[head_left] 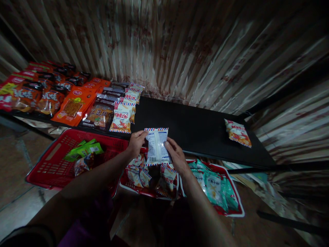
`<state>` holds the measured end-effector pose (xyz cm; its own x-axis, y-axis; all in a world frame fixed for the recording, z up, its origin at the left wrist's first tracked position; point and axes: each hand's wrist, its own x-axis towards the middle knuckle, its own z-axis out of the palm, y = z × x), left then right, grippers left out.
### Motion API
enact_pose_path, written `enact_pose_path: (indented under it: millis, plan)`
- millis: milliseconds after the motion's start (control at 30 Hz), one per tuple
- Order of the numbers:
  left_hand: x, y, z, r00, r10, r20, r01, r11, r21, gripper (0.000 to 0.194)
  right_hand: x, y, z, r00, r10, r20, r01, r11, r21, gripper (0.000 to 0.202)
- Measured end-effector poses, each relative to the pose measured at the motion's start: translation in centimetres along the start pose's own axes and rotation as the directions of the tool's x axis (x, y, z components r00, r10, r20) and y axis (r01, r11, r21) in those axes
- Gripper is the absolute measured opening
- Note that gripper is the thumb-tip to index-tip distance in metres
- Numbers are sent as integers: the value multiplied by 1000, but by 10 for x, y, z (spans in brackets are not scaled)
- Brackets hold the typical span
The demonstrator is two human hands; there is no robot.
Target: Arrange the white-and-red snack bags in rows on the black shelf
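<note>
Between my two hands is a snack bag [157,147], its white printed back facing me and striped edges at top and bottom. My left hand [137,142] pinches its upper left edge. My right hand [176,154] grips its right side, thumb on the near face. Below it stands a red basket [147,192] holding several bags with the same striped edges. On the black shelf [177,120] to the left, matching snack bags [122,116] lie in a row running back. One more matching bag [238,132] lies alone at the shelf's right.
Brown bags [99,113], orange bags [73,104] and black-and-orange bags [50,101] fill the shelf's left part. A red basket [51,154] with green packets [86,149] stands lower left; another basket [240,202] with teal bags [214,187] stands right. A pleated curtain [164,44] hangs behind.
</note>
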<state>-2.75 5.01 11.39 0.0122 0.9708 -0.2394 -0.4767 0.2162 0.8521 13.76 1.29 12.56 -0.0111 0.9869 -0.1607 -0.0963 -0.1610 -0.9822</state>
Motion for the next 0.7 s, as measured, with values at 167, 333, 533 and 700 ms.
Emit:
enact_pose_path:
  millis: [167,333,533,700]
  plan:
    - [2,2,0,999,38,38,-38,999,-15,32,0,3,3,998,-14,59,11,999,49,57]
    - [-8,0,1,981,-62,184,64,998,-5,38,6,5,2,995,-52,-80,59,994,94,55]
    - [-18,-8,7,929,-130,347,149,988,-30,56,10,8,-1,984,-88,-152,103,990,95,56]
    - [-15,-16,8,937,-105,334,115,993,-10,67,9,9,-2,975,-125,-183,125,992,-10,59]
